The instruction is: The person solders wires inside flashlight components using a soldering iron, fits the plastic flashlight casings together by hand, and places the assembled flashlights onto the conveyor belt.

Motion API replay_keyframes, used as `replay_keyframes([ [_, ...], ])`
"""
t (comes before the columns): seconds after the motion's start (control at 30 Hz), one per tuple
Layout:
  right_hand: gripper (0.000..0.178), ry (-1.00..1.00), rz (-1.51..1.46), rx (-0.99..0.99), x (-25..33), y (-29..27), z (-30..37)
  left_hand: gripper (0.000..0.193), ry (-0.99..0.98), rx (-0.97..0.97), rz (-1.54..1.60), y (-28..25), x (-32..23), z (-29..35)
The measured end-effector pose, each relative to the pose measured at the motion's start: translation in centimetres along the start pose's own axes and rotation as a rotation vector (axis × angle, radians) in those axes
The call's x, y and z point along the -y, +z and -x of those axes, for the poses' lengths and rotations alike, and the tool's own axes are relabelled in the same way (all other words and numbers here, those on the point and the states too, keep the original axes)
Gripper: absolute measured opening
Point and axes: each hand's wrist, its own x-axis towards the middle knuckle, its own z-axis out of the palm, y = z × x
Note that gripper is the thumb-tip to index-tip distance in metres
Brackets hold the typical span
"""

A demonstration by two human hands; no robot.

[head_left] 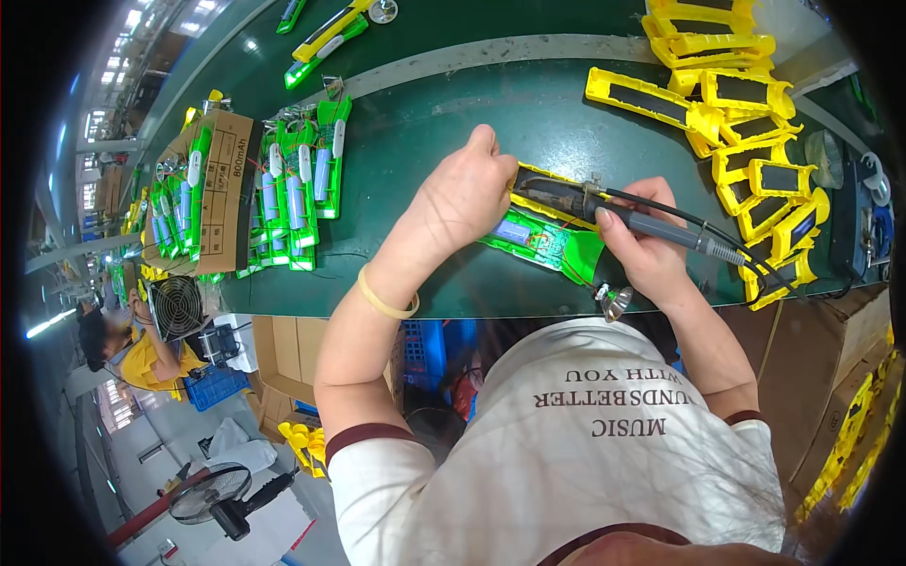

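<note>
My right hand [649, 243] grips a soldering iron [651, 226] by its grey handle, its dark front end pointing left over a yellow casing half [552, 204]. Closed, my left hand [467, 189] is at the left end of that casing; its fingertips are hidden, so I cannot make out what they hold. Just below, a green casing half [578, 257] lies with a blue battery cell [512, 232] and a circuit board in it. Thin wires run across it, and a round silver lamp reflector [614, 301] hangs at its right end, by the bench edge.
Yellow casing halves with dark panels [776, 179] lie piled at the right. Several wired green halves [293, 189] lie at the left, beside a cardboard box [225, 193]. Another lamp assembly [326, 42] rests farther back on the green bench [453, 123]. A person in yellow [160, 363] sits far left.
</note>
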Motion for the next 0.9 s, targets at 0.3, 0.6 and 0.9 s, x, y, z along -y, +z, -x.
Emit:
replay_keyframes([
  [0.3,0.027,-0.092,0.184,0.023,0.1,0.3,-0.6,0.006,-0.009,0.011,0.015,0.0,0.1,0.0],
  [0.6,0.025,-0.075,0.16,0.04,0.1,0.3,-0.5,0.008,-0.035,0.035,0.008,-0.1,-0.1,-0.1],
  [0.9,0.025,-0.275,-0.097,-0.299,0.2,-6.1,-0.4,0.007,0.002,0.017,0.004,0.0,0.0,-0.2],
])
